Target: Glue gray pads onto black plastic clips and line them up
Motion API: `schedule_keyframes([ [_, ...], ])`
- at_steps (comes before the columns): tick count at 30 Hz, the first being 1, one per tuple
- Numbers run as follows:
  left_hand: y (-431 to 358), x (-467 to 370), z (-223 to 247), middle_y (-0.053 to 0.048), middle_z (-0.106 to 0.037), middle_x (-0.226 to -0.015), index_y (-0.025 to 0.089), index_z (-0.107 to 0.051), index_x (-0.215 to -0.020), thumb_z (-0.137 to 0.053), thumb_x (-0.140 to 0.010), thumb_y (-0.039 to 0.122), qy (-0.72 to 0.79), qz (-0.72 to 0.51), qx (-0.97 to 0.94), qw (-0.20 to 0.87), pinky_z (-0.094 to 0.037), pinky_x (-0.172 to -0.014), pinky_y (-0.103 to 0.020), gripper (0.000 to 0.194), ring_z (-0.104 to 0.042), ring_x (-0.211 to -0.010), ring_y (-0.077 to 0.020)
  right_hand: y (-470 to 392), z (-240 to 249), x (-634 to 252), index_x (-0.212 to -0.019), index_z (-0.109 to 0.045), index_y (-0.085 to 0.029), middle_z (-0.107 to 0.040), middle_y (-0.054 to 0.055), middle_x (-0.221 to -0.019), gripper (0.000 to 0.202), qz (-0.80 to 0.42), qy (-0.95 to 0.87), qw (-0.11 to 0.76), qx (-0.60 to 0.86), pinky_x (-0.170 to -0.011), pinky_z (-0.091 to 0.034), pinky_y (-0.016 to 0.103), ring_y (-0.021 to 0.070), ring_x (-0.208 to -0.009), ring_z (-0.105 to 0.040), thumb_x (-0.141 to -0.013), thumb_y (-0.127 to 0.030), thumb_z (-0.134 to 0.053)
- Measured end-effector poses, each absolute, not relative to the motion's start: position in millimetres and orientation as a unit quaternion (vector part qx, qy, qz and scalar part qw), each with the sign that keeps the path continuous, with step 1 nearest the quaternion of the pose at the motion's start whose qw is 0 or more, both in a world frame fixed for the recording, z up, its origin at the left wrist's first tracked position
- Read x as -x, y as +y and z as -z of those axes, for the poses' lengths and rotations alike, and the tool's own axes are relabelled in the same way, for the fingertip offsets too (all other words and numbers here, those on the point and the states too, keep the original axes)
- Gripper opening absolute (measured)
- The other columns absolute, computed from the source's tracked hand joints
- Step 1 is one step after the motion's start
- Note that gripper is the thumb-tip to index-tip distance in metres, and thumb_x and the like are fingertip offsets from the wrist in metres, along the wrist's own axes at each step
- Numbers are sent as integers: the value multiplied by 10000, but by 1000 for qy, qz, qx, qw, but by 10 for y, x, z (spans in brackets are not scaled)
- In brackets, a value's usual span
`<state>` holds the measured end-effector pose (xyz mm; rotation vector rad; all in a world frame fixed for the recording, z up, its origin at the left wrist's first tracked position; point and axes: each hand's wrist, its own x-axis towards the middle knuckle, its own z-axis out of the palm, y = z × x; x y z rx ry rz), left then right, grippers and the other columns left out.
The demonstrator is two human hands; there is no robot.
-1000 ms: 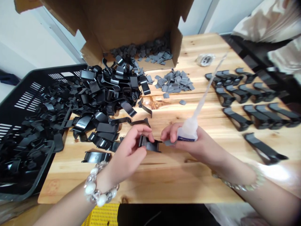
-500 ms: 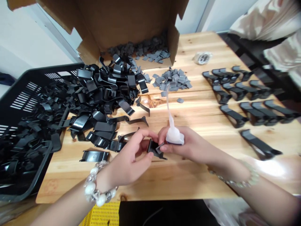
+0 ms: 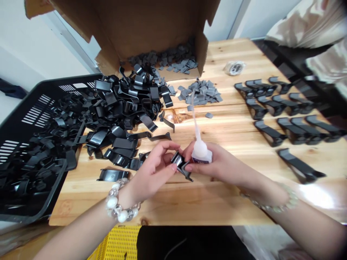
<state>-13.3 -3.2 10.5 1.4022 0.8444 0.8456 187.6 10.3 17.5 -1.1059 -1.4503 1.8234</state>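
Near the front of the wooden table, my left hand (image 3: 154, 168) pinches a curved black clip (image 3: 179, 160) between thumb and fingers. My right hand (image 3: 214, 162) is wrapped round a small white bottle (image 3: 201, 151) with a long thin clear nozzle pointing away from me. The thumb and forefinger of that same hand hold a small grey pad (image 3: 184, 166) against the clip. A heap of black clips (image 3: 130, 97) lies beyond my left hand. Farther off, in the middle, is a pile of loose grey pads (image 3: 202, 92).
Black clips (image 3: 295, 130) stand in rows at the right. A black basket (image 3: 51, 195) full of parts is at the left, an open cardboard box (image 3: 202, 54) at the back. A roll of tape (image 3: 235, 68) lies near the far edge of the table (image 3: 233, 206); beyond the right side shows a person's pale clothing (image 3: 295, 25).
The clip between my hands has turned, so its shiny curved side now shows. The view has shifted slightly; both hands stay close together with the bottle still in my right.
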Motion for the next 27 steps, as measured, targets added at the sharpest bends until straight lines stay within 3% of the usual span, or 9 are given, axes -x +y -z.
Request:
schedule_keyframes([
  [3,1,108,-80,-120,-607,-1253,217,-538,-1247,-547,-896,192,360,-365,-596,618,-554,-904,-378,351,-616,-1118,-241,93,-159,-1874,-770,-596,-186,-587,-23,-741,208,-657,-504,318,461,-661,-431,245,113,-706,-527,-661,-231,-768],
  [6,24,88,-78,-89,-590,-1325,232,-562,-1277,-504,-932,226,351,-327,-633,607,-430,-1078,-412,350,-529,-1261,-236,73,-149,-1871,-757,-610,-191,-591,-25,-743,186,-640,-492,344,480,-658,-424,238,110,-708,-523,-666,-235,-767],
  [8,31,86,-79,-71,-582,-1348,245,-563,-1293,-486,-944,243,353,-313,-650,595,-397,-1107,-408,357,-510,-1284,-229,63,-151,-1863,-745,-609,-191,-589,-20,-734,187,-639,-496,338,481,-654,-431,243,116,-704,-524,-667,-251,-768],
  [12,27,105,-84,-69,-667,-1211,245,-610,-1248,-484,-950,283,384,-299,-640,594,-450,-1061,-438,326,-579,-1194,-246,69,-170,-1853,-725,-606,-192,-594,0,-732,213,-639,-512,305,486,-628,-449,264,141,-706,-542,-660,-305,-775],
  [16,2,113,-86,-42,-722,-949,274,-683,-1118,-464,-959,312,410,-296,-589,631,-574,-887,-391,273,-668,-970,-222,81,-180,-1863,-728,-603,-193,-618,20,-775,210,-628,-542,289,478,-631,-465,280,153,-722,-564,-698,-347,-744],
  [22,-44,90,19,-73,-647,-1214,278,-644,-1187,-463,-962,311,374,-324,-474,729,-588,-857,-386,290,-649,-1055,-230,14,-146,-1834,-786,-591,-195,-621,14,-776,170,-602,-584,282,466,-657,-461,288,146,-722,-560,-772,-336,-685],
  [27,-28,82,4,-77,-700,-1126,287,-642,-1200,-453,-969,318,380,-331,-501,703,-588,-837,-383,300,-672,-1029,-235,9,-134,-1786,-780,-567,-193,-601,0,-760,151,-603,-561,319,469,-660,-453,274,135,-713,-545,-757,-278,-690],
])
